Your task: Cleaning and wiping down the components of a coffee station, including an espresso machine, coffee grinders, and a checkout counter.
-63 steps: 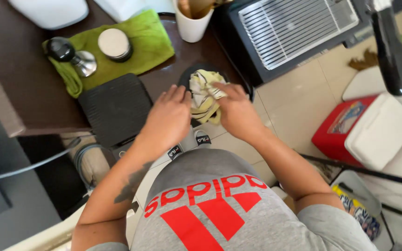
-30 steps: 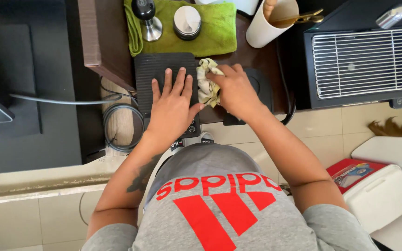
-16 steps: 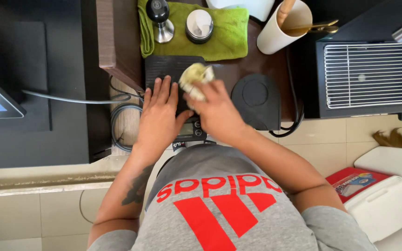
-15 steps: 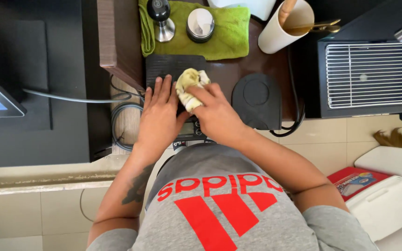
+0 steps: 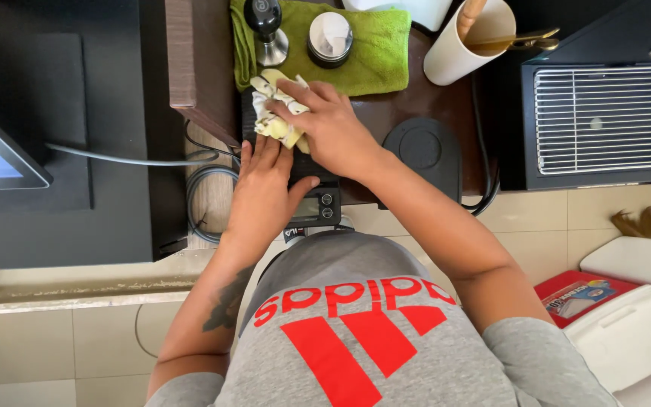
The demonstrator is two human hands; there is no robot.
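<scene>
My right hand (image 5: pixel 331 128) presses a crumpled pale yellow cloth (image 5: pixel 273 113) onto the top of a flat black scale (image 5: pixel 312 203) on the dark wooden counter (image 5: pixel 197 60). The cloth lies at the scale's far left corner, just below a green towel (image 5: pixel 374 49). My left hand (image 5: pixel 263 192) rests flat on the near left part of the scale, fingers spread, holding nothing. The scale's small display and buttons show at its near edge.
On the green towel stand a metal tamper (image 5: pixel 265 30) and a round metal tin (image 5: pixel 329 38). A white cup (image 5: pixel 465 45) with utensils stands to the right, a round black pad (image 5: pixel 422 151) below it, and a machine's drip grate (image 5: pixel 612 120) farther right. A red-and-white cooler (image 5: pixel 615 324) sits on the floor.
My right hand has pushed the cloth across the scale from its right side to its far left corner. My left hand stays flat on the scale. The camera view has shifted.
</scene>
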